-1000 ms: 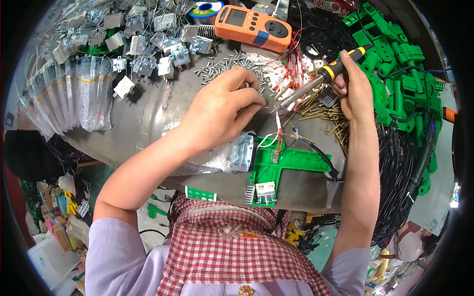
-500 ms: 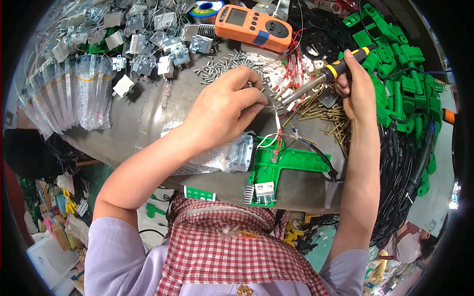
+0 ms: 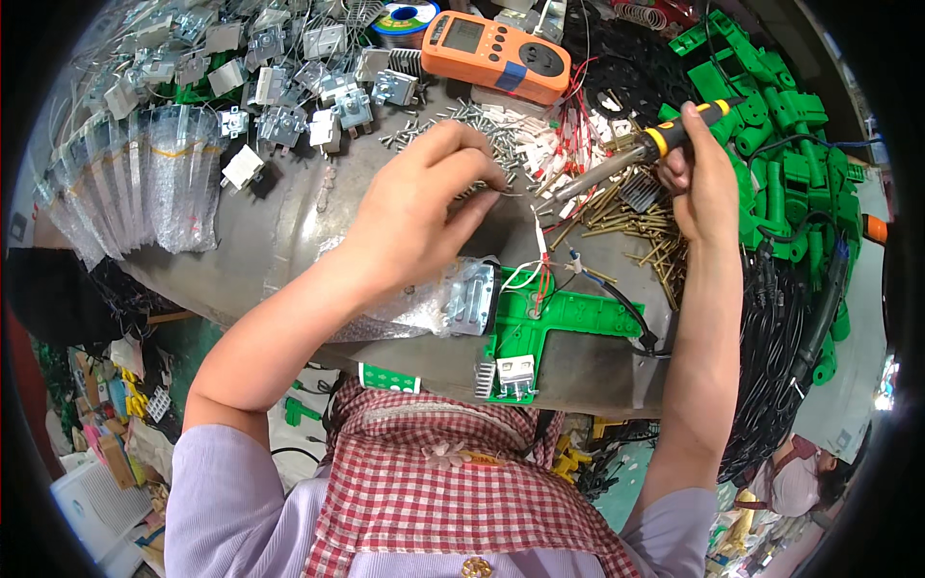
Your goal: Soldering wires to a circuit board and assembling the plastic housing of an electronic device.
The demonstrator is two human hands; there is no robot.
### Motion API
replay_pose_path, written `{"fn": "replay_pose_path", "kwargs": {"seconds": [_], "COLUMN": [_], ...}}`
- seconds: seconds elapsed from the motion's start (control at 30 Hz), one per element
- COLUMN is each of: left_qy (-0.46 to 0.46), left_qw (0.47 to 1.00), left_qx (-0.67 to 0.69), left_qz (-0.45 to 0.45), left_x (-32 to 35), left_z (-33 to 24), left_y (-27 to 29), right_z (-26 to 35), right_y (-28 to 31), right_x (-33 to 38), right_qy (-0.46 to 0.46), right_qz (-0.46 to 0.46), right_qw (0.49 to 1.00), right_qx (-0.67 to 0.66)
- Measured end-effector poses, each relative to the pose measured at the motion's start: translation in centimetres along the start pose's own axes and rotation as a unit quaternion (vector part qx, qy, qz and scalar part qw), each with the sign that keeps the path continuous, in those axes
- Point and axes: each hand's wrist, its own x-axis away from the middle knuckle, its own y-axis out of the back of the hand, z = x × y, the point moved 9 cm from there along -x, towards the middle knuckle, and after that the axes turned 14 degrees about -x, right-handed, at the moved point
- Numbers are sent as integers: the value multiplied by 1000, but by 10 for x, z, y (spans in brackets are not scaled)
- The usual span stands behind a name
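My right hand is wrapped round the yellow-and-black handle of a soldering iron, its tip slanting down to the left. Close to that tip stands the upper end of a white-sleeved wire. Thumb and fingertips of my left hand pinch a thin silvery wire, apparently solder, whose end sticks out toward the iron tip. Below lies an open green plastic housing half with red, white and black wires. A white-and-metal block and a finned metal piece sit at its near end.
Loose screws, long brass screws and an orange meter lie beyond my hands. A solder spool stands at the back. Metal-and-white parts and bubble-wrap bags fill the left; green housings and black cables the right.
My left hand has drawn back a little to the left, pulling the thin wire away from the iron tip. The soldering iron's handle has shifted slightly right. The green housing stays put.
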Motion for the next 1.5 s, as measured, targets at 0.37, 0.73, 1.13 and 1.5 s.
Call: {"fn": "replay_pose_path", "kwargs": {"seconds": [0.37, 0.73, 1.13, 1.5], "left_qy": [-5, -32, -44, -37], "left_qw": [995, 998, 997, 996], "left_qx": [79, 40, 43, 46], "left_qz": [59, 45, 49, 61], "left_x": [75, 87, 82, 81], "left_z": [-39, -57, -56, -53], "left_y": [23, 14, 12, 6], "right_z": [18, 15, 10, 11], "right_y": [40, 15, 8, -1], "right_x": [108, 144, 129, 122], "right_qy": [56, 108, 91, 87], "right_qz": [-85, -7, -27, 4], "right_qw": [986, 994, 995, 995], "right_qx": [-133, 23, 28, 40]}}
